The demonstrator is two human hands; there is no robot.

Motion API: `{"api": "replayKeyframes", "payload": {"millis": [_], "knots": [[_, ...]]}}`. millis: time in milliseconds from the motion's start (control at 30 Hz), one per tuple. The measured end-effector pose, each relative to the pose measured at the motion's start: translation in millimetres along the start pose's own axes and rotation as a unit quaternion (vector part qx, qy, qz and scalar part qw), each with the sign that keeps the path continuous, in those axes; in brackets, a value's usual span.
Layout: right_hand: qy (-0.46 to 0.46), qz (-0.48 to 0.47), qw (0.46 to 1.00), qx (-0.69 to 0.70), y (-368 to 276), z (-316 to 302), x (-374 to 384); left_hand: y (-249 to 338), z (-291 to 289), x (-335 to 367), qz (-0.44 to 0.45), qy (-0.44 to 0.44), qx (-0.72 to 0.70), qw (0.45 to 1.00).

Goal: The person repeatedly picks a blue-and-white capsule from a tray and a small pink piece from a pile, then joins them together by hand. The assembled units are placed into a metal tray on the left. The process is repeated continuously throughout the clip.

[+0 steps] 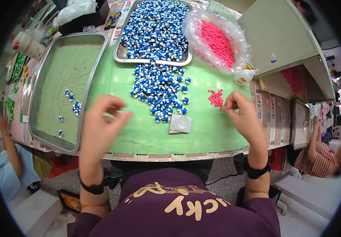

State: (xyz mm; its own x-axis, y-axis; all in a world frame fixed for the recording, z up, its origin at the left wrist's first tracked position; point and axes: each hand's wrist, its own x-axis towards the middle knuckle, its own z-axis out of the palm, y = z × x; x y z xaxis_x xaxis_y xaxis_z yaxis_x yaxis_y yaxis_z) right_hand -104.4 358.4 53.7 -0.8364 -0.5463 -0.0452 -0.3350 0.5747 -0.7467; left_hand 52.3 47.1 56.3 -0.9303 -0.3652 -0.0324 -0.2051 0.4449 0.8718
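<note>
My left hand (108,116) is over the green mat, between the tray on the left and the blue pieces. Its thumb and fingers are curved apart, slightly blurred, with nothing visible between them. My right hand (239,111) is closed in a pinch at the edge of a small heap of pink pieces (215,97); what the fingertips hold is hidden. Small blue-and-white figures (158,89) lie heaped in the middle. A white square pad with a round disc (180,123) rests just in front of them.
A metal tray (75,146) on the left holds several figures. Another tray (154,60), full of figures, stands at the back. Beside it are a plastic bag of pink pieces (217,43), a white bottle (244,76) and a grey cabinet (281,35). Other people sit at both sides.
</note>
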Motion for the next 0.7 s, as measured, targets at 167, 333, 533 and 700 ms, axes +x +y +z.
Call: {"api": "replayKeyframes", "payload": {"millis": [167, 333, 533, 700], "knots": [[-0.003, -0.033, 0.999, -0.033, 2.7, 6.8, -5.4, 17.1, 43.2, 0.2, 0.039, -0.101, 0.068, 0.992], [-0.003, -0.078, 0.993, -0.086, 5.4, 11.4, -6.8, 12.4, 54.7, 1.9, 0.085, -0.111, 0.129, 0.982], [0.009, -0.119, 0.986, -0.116, 8.9, 15.4, -5.8, 6.5, 59.1, 0.7, 0.086, -0.095, 0.117, 0.985], [0.011, -0.147, 0.980, -0.132, 3.1, 21.8, -4.8, 4.2, 49.7, 0.8, 0.055, -0.100, 0.055, 0.992]]}}
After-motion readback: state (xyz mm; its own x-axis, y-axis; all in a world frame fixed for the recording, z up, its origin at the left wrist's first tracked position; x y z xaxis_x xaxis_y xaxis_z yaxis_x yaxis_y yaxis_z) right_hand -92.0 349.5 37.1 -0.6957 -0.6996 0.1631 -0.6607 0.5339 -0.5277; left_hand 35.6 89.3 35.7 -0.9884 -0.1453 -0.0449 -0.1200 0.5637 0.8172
